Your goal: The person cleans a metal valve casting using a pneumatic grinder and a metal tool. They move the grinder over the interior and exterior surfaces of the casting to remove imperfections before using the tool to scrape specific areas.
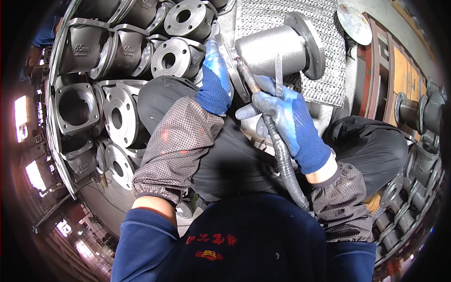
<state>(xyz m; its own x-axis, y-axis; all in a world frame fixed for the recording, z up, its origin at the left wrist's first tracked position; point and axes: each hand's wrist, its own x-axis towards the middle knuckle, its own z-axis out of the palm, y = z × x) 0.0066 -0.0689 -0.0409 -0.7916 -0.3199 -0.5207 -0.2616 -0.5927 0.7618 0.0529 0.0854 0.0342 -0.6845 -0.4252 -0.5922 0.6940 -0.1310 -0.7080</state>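
A: Where's the work-piece, pls?
B: The grey casting (268, 49) is lying on its side on a metal mesh sheet (334, 70); its barrel is running crosswise, w/ the L flange (233, 70) standing at one end & the R flange (317, 49) at the other.

A: & the L hand (216, 70)?
B: Gloved in blue & white, it's touching the outer side of the L flange; its fingers are partly hiding, so can't tell how far it's closing.

A: R hand (289, 113)?
B: Gloved likewise, it's curling closed around a black-wrapped hose (284, 160). The hose's bare brown metal end is pointing up-left & ending at the L flange's edge (contact vs. slight gap: can't tell). A thin flat strip (278, 70) is sticking up out of the same grip. Below, the hose is running down to the torso, nr the R forearm.

A: Surroundings, approx.?
B: At far L, similar castings (82, 47) are sitting stacked in rows, several round flange faces showing. A round metal disc (354, 24) is lying just beside the mesh sheet; a wooden board (406, 80) is lying farther R, w/ addt'l flanged pieces (421, 162) crowding the R rim.
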